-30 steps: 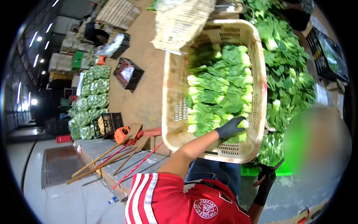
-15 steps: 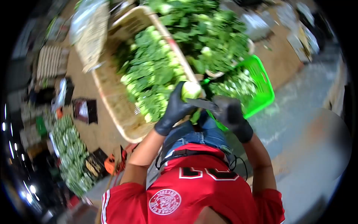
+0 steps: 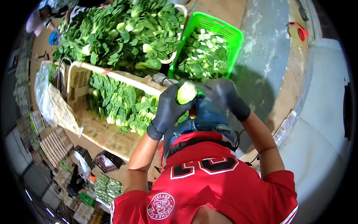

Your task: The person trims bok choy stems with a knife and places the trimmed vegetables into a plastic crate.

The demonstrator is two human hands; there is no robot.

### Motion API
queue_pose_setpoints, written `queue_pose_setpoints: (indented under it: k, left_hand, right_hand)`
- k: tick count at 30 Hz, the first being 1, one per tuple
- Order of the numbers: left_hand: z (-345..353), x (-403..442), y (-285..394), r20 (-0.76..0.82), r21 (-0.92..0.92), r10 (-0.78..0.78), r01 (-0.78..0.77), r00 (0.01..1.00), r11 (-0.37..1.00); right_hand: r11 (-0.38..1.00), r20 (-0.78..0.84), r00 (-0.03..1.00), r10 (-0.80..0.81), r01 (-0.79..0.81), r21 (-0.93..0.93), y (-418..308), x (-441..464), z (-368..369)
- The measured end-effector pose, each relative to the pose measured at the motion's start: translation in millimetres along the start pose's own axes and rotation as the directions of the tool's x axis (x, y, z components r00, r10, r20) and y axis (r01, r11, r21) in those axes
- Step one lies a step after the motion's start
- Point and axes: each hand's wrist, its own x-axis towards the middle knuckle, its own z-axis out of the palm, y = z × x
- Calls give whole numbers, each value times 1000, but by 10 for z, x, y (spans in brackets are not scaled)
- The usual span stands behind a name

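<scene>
A red shirt (image 3: 209, 171) fills the lower middle of this downward view, with black numerals edged in white across the chest. Beyond it, in the upper left, spreads a broad heap of leafy greens (image 3: 115, 33) with pale stems, partly bordered on its right by a container's whitish rim (image 3: 182, 20). Between shirt and heap, on the left, sits a large beige crate (image 3: 102, 132) with slotted walls; packed greens (image 3: 123, 99) lie in rows inside it, stem ends in a line along the near side. A bright green basket (image 3: 235, 41), smaller than the crate, stands to the right of the heap and holds loose leaves and pale pieces (image 3: 205, 52). Blue jeans (image 3: 210, 115) show below the shirt's hem. At the crate's far left end hang a clear plastic bag (image 3: 44, 89) and some tan sacking (image 3: 61, 108).

Both hands wear black gloves and meet in front of the jeans. The left hand (image 3: 166, 112) grasps one leafy head (image 3: 186, 93), its rounded pale base facing up, near the crate's right corner. The right hand (image 3: 225, 95), just beside it and near the green basket, is blurred; whether it grips anything cannot be told. Smallest is a round white emblem (image 3: 160, 206) on the shirt.
</scene>
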Motion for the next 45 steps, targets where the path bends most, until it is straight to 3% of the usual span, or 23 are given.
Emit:
queue_pose_setpoints:
  k: [1,4,7,8,11,13,15,16,19,20,23,25,27,28,31,32,33,35,36,37,38,41,45]
  left_hand:
    - [62,47,27,47,-54,-65,67,997,996]
    - [250,198,17,58,-89,21,-15,998,996]
    - [489,318,-77,143,-306,56,-10,988,952]
    - [519,394,16,226,-386,69,24,972,922]
    - [644,513,-43,160,-329,164,-104,973,939]
    - [546,598,-56,160,-186,46,-16,986,982]
    - [551,706,-326,129,-340,-14,57,992,939]
    - [560,751,-545,113,-296,-10,43,994,954]
    - [515,627,-843,-122,248,211,-176,970,953]
    - [464,505,-886,-109,237,121,-93,987,967]
    - [35,185,-675,-202,-212,-143,99,969,972]
    - [-265,73,-425,-179,-548,-169,44,969,835]
    - [-405,44,-403,-144,-346,-63,9,988,938]
    - [-472,35,-444,-35,-378,-21,6,999,926]
    - [-600,-5,-463,112,-328,-73,106,991,939]
    - [-546,12,-515,90,-333,-1,31,996,942]
    - [-478,57,-600,120,-395,27,23,992,919]
    - [-359,205,-655,269,-662,-73,239,960,710]
    - [-238,282,-714,207,-748,-51,191,977,635]
    - [-134,383,-828,208,-636,-84,200,974,746]
    - [6,406,-922,189,-550,-88,180,978,815]
    - [168,206,-831,-32,-199,47,-52,998,979]
    - [-26,-45,-631,-234,-475,-93,-31,968,879]
  right_hand:
    - [995,10,996,93,-94,41,243,-60,117]
    - [949,-13,968,250,-242,202,653,-294,168]
    - [672,-225,963,150,68,737,268,-345,11]
    - [746,-194,968,161,9,666,246,-351,-14]
    - [823,-206,965,159,-14,567,420,-310,27]
    - [578,71,971,226,-193,793,351,-280,-313]
    - [359,295,917,269,-380,852,630,-350,-351]
    - [217,150,950,275,-213,953,615,-324,-266]
    - [-7,192,939,286,-199,980,793,-208,-179]
    - [67,196,945,261,-220,973,809,-103,-138]
    - [274,218,961,169,-258,926,699,312,53]
    - [510,268,958,104,-283,812,49,533,-15]
    - [600,416,909,23,-346,721,-375,685,-63]
    - [726,465,883,-69,-276,631,-424,773,-67]
    - [798,482,859,-174,-164,580,-453,871,-54]
    - [818,488,851,-194,-135,560,-421,832,-62]
    - [690,524,841,-137,-299,660,-338,755,-43]
    - [330,593,804,-42,-549,768,-28,562,65]
    - [-15,635,763,118,-638,770,142,435,129]
    - [-114,556,830,39,-549,828,-47,408,7]
    - [-45,510,857,71,-508,860,185,379,28]
    - [-179,393,875,282,-354,918,190,340,-39]
    - [10,316,901,296,-334,943,-127,561,-10]
